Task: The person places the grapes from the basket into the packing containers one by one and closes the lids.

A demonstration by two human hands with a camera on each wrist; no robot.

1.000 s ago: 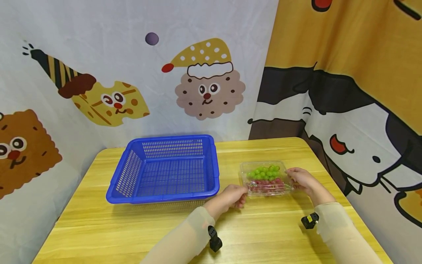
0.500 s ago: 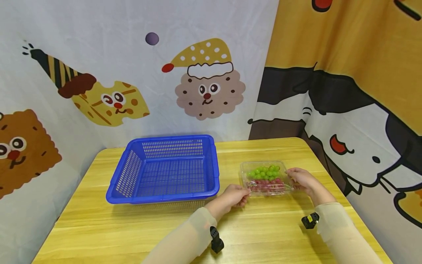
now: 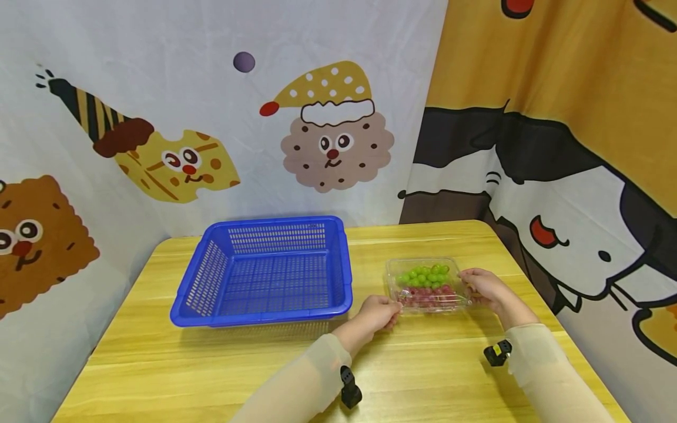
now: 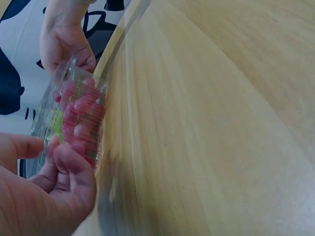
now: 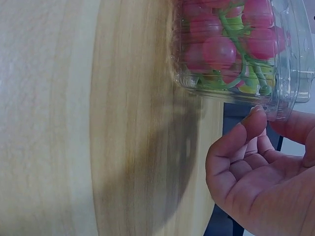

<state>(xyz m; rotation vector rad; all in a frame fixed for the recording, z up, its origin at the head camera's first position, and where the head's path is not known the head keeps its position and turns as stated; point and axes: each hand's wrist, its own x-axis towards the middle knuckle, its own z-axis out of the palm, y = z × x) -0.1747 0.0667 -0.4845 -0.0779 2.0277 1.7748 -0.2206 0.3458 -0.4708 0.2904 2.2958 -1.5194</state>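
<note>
A clear plastic clamshell box [image 3: 392, 271] lies on the right part of the table. Through its walls show a bunch of green grapes [image 3: 423, 276] behind and red grapes [image 3: 431, 297] in front. My left hand [image 3: 376, 312] pinches the box at its near left corner between thumb and forefinger. At the right side, my right hand [image 3: 486, 289] pinches the box's rim the same way; in the right wrist view, thumb and forefinger meet at the rim, below a green stem [image 5: 241, 51] among the red grapes.
To the left stands a blue plastic basket [image 3: 261, 320] with slotted sides and nothing in it. The wooden table [image 3: 412, 376] ends at the back against a cartoon-printed curtain [image 3: 211, 70], which continues along both sides.
My left hand has shifted slightly right, onto the box's near left corner. The right hand, the box and the basket have stayed in place.
</note>
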